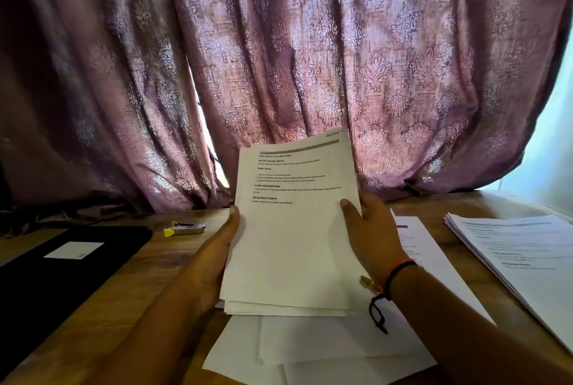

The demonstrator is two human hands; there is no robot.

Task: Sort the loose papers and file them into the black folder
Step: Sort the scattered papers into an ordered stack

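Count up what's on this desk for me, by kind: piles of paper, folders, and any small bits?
Paper piles: 3 (held bundle, loose sheets on the desk under it, stack at right)
Black folder: 1
Small yellow-tipped tool, perhaps a stapler: 1
Total: 5

Prob. a room in a home, w/ a table used as a desk for paperwork. Signs: a heavy mauve curtain w/ damask pattern hangs full-width right behind the table. Daylight glows thru the fabric, so likely a window there, and its hem bunches on the far edge. Tabletop is wood-grain. Pale blue wall at far right. Desk stuff: black folder at left, printed papers mid-table, another stack at right.
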